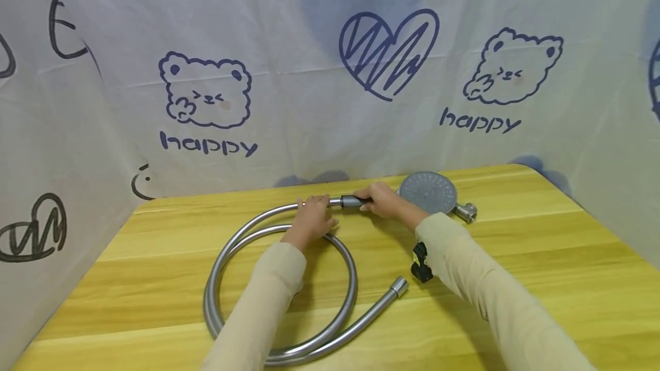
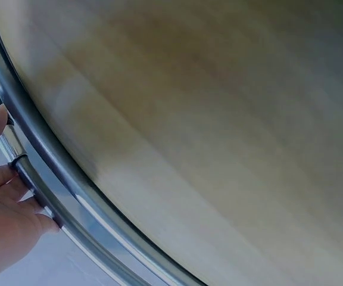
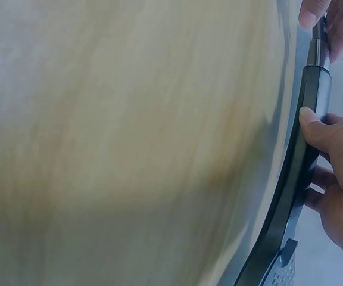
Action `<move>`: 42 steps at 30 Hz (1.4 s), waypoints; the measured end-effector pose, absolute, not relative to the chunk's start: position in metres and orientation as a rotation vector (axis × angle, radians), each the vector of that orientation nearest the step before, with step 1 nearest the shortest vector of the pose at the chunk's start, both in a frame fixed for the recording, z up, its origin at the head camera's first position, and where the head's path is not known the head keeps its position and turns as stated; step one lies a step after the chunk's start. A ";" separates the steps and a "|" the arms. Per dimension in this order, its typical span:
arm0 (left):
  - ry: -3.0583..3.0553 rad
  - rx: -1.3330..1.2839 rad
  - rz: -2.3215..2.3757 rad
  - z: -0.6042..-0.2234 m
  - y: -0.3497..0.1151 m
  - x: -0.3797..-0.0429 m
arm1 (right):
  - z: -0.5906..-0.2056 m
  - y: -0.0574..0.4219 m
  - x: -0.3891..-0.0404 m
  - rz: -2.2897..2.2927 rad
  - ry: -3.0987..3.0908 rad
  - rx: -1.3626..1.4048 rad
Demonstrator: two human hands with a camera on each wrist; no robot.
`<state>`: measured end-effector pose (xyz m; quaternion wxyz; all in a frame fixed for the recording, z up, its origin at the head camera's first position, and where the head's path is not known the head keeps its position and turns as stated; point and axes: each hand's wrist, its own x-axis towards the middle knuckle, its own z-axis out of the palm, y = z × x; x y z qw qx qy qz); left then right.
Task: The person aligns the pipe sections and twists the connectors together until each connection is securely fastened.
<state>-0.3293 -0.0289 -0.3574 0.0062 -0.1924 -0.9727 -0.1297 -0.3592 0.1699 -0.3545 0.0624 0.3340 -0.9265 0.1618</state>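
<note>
Gripping round-headed grey plastic handset with curled right fingers. Pinching coiled silvery metal hose beside handset with curled left fingers.

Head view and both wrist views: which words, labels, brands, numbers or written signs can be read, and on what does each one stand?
"happy": on the white cloth, under the left bear drawing.
"happy": same cloth, under the right bear drawing.
Black strokes at the cloth's left: I cannot tell whether they are letters.
Shower head and hose: no readable text.
Wrist views: none readable.
</note>
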 end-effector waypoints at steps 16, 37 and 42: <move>-3.107 -0.598 -0.382 -0.356 -0.030 -0.327 | -0.357 0.170 -0.358 0.508 -2.848 1.002; -3.154 -0.613 -0.460 -0.347 -0.041 -0.324 | -0.359 0.159 -0.358 0.568 -2.967 0.900; -3.138 -0.654 -0.432 -0.342 -0.041 -0.319 | -0.355 0.162 -0.354 0.619 -2.967 0.841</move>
